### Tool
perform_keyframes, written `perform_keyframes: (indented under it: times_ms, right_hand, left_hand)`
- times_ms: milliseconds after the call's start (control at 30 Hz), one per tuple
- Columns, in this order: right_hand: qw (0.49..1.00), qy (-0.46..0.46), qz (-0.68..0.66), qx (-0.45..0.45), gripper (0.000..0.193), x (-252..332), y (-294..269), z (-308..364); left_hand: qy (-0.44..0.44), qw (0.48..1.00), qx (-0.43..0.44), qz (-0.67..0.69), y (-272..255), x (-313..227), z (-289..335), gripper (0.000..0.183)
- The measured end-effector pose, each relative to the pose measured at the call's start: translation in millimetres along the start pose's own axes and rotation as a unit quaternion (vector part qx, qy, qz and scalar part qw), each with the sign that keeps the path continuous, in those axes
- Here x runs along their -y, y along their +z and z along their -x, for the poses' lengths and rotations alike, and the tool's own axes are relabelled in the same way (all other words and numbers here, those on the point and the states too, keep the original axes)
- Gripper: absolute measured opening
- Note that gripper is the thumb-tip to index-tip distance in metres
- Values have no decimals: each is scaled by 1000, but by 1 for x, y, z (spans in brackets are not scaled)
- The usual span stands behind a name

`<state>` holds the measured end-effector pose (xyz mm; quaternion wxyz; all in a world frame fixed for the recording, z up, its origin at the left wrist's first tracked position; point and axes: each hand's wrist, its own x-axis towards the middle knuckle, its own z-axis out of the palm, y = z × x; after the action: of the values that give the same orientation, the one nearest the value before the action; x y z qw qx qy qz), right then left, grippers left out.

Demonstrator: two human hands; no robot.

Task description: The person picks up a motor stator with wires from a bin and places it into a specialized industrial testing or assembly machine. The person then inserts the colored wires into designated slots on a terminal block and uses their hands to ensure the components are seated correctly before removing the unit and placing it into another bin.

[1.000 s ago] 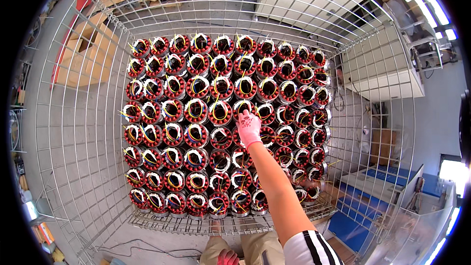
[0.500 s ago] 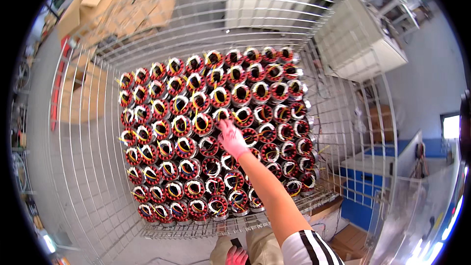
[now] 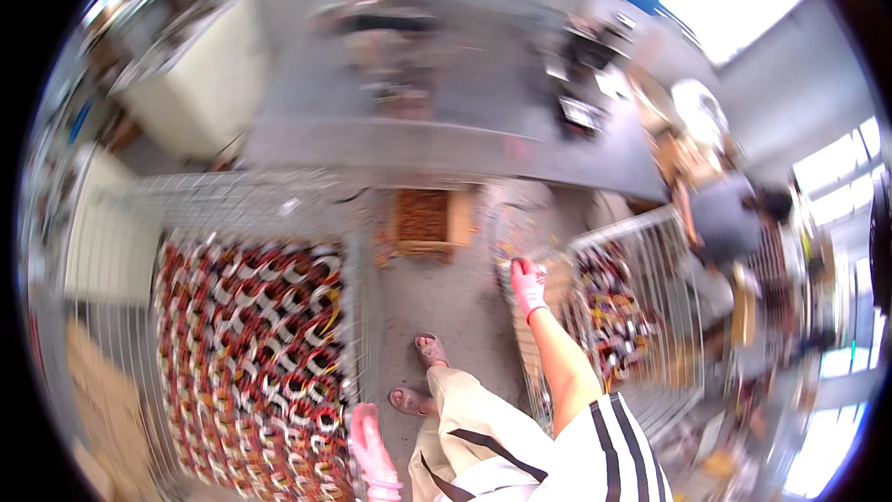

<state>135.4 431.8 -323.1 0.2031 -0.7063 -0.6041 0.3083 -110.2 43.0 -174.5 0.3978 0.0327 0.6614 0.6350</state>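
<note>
My left hand point(image 3: 373, 454), in a pink glove, is stretched out beside the right edge of the left wire basket point(image 3: 364, 316). Its fingers are extended and hold nothing. Packed rows of motor stators point(image 3: 251, 353), with red windings, white sleeves and coloured leads, fill that basket. My right hand point(image 3: 528, 286), also pink-gloved, reaches forward by the near left corner of a second wire basket point(image 3: 686, 265). Its fingers look curled; whatever they hold is blurred and partly hidden. More stators point(image 3: 613, 316) lie inside the second basket.
A grey worktable point(image 3: 465, 130) spans the far side, with blurred equipment point(image 3: 581, 112) on it. Under its front edge stands a wooden box point(image 3: 455, 218) of small reddish parts. Another person point(image 3: 729, 218) is at the right. My feet point(image 3: 430, 350) stand between the baskets.
The view has swung right, from the stator basket to the worktable and second basket. My right hand has left the stators and moved right; my left has come up beside the first basket.
</note>
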Motion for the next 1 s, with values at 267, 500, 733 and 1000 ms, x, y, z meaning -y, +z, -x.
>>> perform_keyframes:
  times_ms: [267, 500, 733, 1000]
  right_hand:
    - [917, 309, -87, -238, 33, -267, -205, 72]
    - [880, 388, -262, -86, 38, -373, -190, 43]
    - [924, 262, -131, -245, 34, -447, -226, -157]
    - [933, 300, 199, -19, 58, -569, -177, -282]
  left_hand:
    - [46, 916, 322, -235, 216, 17, -39, 49]
    - [377, 668, 362, -529, 477, 106, -48, 72]
    - [440, 581, 215, -650, 573, 198, -65, 73]
    - [438, 532, 175, -703, 581, 208, -62, 71]
